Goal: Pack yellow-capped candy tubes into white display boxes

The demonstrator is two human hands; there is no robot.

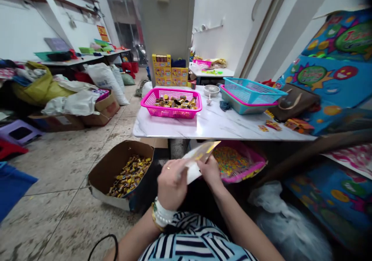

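Between my two hands, over my lap, is a flat piece of white-and-yellow printed card [193,170], tilted and partly blurred; I cannot make out whether it is a folded carton. My left hand [172,184], with beaded bracelets at the wrist, is closed around its near left side. On the other side my right hand [209,169] pinches its edge. Ahead on the white table [162,128] stands a pink basket [171,112] with many small gold-and-brown cylindrical pieces [177,102]. Similar pieces fill a cardboard box [101,173] on the floor to the left.
Under the table sits a pink container [255,167] of small colourful pieces. Blue and pink baskets [250,92], a small white fan [211,90] and yellow boxes [171,76] are on the table. A plastic bag [287,218] lies at right, a purple stool [19,131] at left.
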